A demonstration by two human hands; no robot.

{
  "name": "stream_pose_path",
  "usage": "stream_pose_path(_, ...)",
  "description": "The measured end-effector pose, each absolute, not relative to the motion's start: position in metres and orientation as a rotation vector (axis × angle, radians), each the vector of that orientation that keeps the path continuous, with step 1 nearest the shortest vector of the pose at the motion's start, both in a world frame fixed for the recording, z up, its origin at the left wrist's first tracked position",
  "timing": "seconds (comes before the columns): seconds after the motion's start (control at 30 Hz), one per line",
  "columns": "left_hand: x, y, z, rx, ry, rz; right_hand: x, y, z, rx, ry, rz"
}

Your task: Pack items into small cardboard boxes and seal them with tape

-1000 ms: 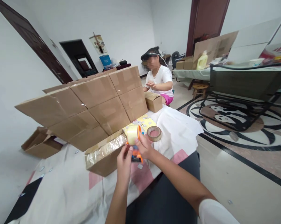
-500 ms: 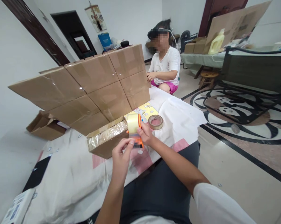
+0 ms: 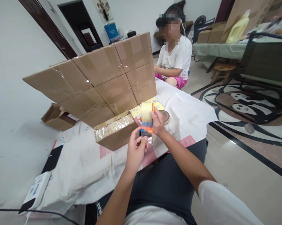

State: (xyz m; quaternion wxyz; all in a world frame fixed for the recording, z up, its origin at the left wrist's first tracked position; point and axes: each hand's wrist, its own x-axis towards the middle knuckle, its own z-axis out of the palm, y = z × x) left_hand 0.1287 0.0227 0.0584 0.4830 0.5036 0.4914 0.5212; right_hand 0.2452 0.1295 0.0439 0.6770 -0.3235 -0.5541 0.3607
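My right hand (image 3: pixel 157 121) is closed round the side of an orange tape dispenser (image 3: pixel 146 128) with a wide roll of clear yellowish tape (image 3: pixel 146 111) on it. At the dispenser's lower end, the thumb and fingers of my left hand (image 3: pixel 136 146) are pinched together at the loose end of the tape; the fingertips are partly hidden. A flat cardboard box (image 3: pixel 117 135) with shiny tape along its upper edge stands just left of my hands. Partly behind my right hand lies a second tape roll (image 3: pixel 165 117).
A wall of taped cardboard boxes (image 3: pixel 103 81) stands across the cloth-covered table (image 3: pixel 77 165). Beyond its right end sits another person (image 3: pixel 175 56) in a white shirt. An open carton (image 3: pixel 57 117) is at the left, a dark folding chair (image 3: pixel 267 59) at the right.
My left hand has moved up and right against the dispenser's lower end, its fingers now at the tape. The dispenser has turned more upright in my right hand. The view has shifted.
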Motion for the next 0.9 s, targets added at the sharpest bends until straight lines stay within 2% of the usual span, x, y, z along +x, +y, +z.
stream_pose_path(0.73,0.124,0.015,0.048,1.284,1.213,1.288,0.239,0.123,0.048,-0.979,-0.959,0.761)
stream_pose_path(0.9,0.119,0.014,0.044,1.286,1.241,1.28,0.24,0.123,0.048,-0.898,-1.03,0.73)
